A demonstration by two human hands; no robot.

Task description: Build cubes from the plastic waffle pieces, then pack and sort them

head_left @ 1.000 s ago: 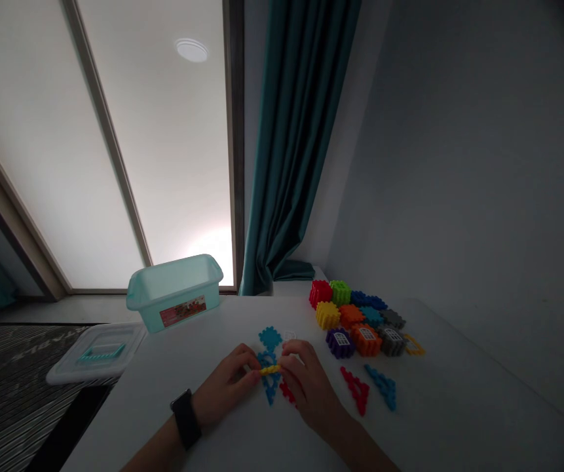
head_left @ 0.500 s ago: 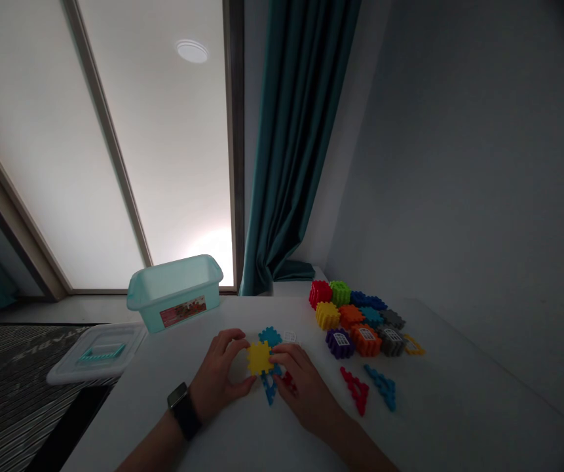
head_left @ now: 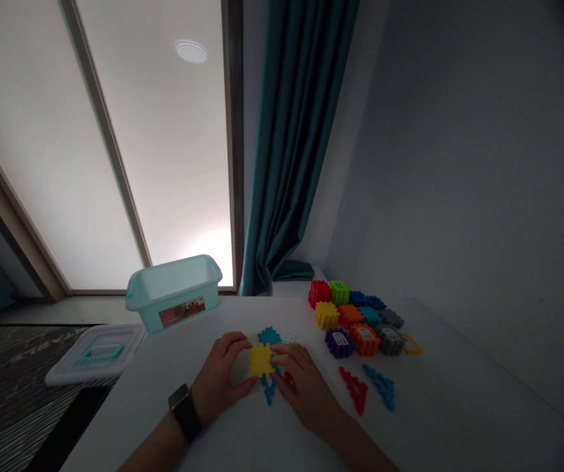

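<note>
One yellow tile (head_left: 261, 360) has turned broadside from edge-on, fingers of left hand (head_left: 221, 370) and right hand (head_left: 304, 380) clamped on it.

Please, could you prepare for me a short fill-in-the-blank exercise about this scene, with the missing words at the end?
1. The left hand and the right hand hold a toothed piece whose colour is ____.
2. A dark watch is worn on the ____ wrist.
3. Beside the loose blue triangular piece lies a ____ one.
4. Between the purple stack and the front grey stack stands an ____ stack.

Missing words: yellow; left; red; orange.
</note>
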